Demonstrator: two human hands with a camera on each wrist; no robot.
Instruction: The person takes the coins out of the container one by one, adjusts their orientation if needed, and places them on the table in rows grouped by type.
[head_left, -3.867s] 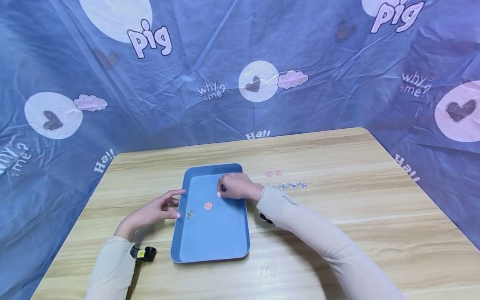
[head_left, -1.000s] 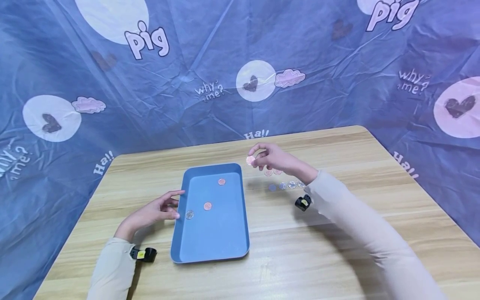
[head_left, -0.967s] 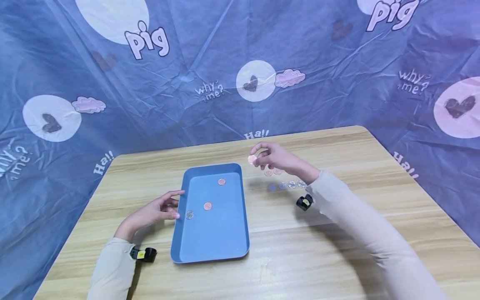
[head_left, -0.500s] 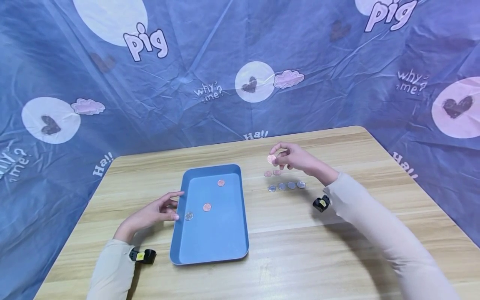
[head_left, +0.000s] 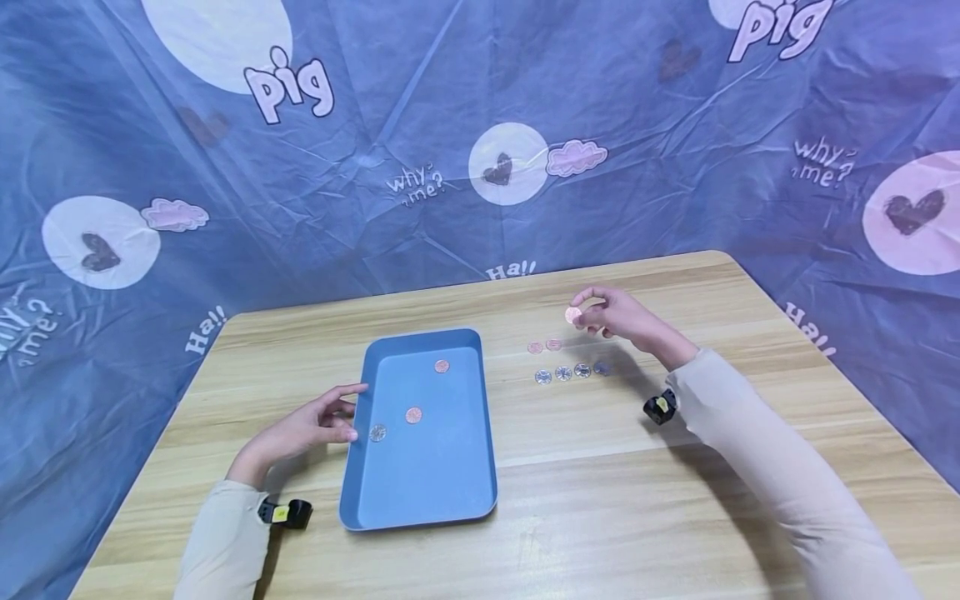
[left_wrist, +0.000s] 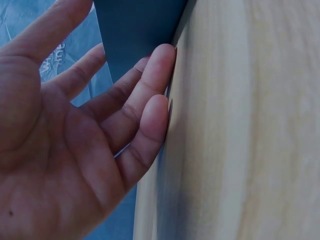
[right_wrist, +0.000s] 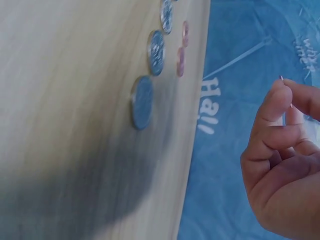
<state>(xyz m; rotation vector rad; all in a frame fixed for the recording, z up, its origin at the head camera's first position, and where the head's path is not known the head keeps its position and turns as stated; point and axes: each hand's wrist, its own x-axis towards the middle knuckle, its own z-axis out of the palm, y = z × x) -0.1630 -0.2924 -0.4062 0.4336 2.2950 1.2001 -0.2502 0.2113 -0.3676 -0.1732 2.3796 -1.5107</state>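
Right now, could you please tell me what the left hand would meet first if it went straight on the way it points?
The left hand would most likely meet the blue tray first, at its left side; whether the two touch now is hard to tell.

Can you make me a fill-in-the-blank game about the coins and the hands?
1. The blue tray has ____ coins inside it.
2. The silver coin in the tray is closer to the ____ hand.
3. The right hand pinches a pinkish coin, while ____ pinkish coins lie on the table.
4. The row of silver coins on the table has ____ coins.

Missing words: three; left; two; four.
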